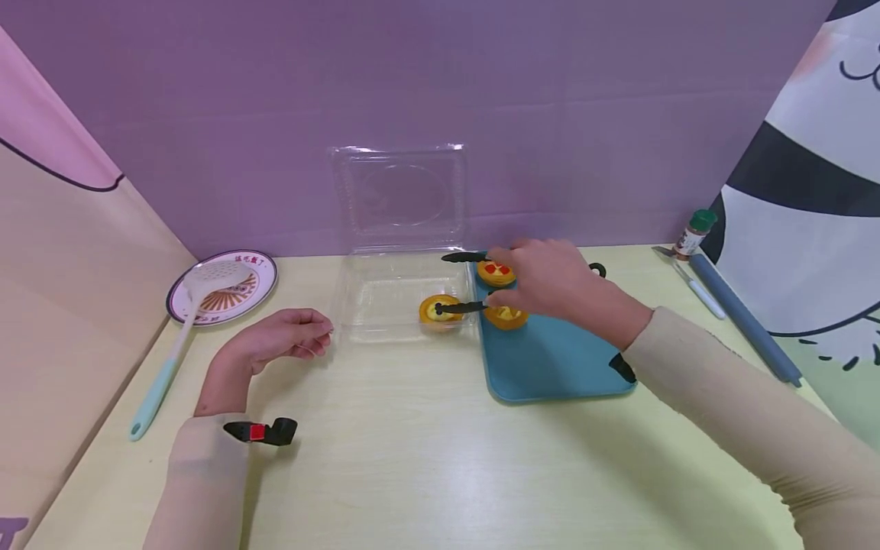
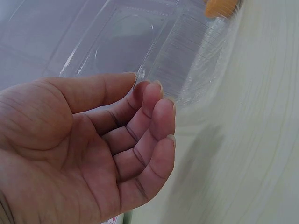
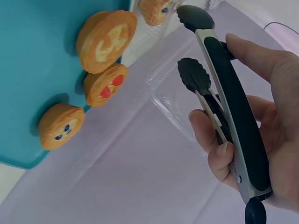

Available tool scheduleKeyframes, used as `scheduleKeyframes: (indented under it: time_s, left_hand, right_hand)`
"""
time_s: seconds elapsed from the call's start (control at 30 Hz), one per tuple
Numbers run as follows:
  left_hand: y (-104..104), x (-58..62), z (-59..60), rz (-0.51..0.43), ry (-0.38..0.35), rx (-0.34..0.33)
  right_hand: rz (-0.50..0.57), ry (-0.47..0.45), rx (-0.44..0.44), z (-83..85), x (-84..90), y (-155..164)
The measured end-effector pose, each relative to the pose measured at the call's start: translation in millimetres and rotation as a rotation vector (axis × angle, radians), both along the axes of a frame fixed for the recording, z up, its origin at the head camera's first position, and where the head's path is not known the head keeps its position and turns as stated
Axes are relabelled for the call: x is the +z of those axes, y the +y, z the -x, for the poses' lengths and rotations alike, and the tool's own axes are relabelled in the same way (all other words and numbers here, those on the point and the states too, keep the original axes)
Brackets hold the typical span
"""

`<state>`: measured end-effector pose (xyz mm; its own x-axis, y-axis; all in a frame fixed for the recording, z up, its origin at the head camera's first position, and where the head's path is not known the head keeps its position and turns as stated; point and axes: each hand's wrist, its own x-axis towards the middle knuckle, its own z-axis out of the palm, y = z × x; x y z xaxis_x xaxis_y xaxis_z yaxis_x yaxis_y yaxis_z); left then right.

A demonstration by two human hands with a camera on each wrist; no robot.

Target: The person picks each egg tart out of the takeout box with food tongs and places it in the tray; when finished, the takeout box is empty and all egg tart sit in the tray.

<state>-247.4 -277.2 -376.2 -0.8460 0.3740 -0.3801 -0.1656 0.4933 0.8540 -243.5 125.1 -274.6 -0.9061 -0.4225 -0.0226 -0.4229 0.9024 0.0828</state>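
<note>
My right hand grips black-tipped tongs, thumb on one arm and fingers on the other. The tongs' tips are spread apart and hold nothing. In the head view they overlap the right side of a clear plastic box, where one egg tart sits. On the blue tray, close to that hand, are a tart with red pieces, a tart with yellow pieces and a blueberry tart. My left hand pinches the box's left edge between thumb and index finger.
The box's lid stands up against the purple backdrop. At left, a white slotted turner with a mint handle lies across a patterned plate. At right are a green-capped jar, a knife-like utensil and a grey-blue rod.
</note>
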Motion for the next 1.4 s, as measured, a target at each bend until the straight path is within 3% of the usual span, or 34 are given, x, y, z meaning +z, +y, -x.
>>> scheduleKeyframes:
  time_s: [0.37,0.83,1.0,1.4]
  left_hand:
    - [0,0.2,0.7,-0.001,-0.007,0.010]
    - [0,-1.2,1.2,-0.002,-0.019,0.014]
    - [-1,-0.8,0.8,-0.014,0.000,0.007]
    - [-1,0.7,0.3,-0.014,0.002,0.009]
  right_hand:
    - [-0.104,-0.030,0.022,15.7,2.5,-25]
    - [-0.050,-0.040,-0.012,23.9,-11.9,-25]
    - [0.019,-0.081,-0.059,22.3,-7.9,-22]
    - [0.035,-0.175,-0.032,24.2,-0.2,-35]
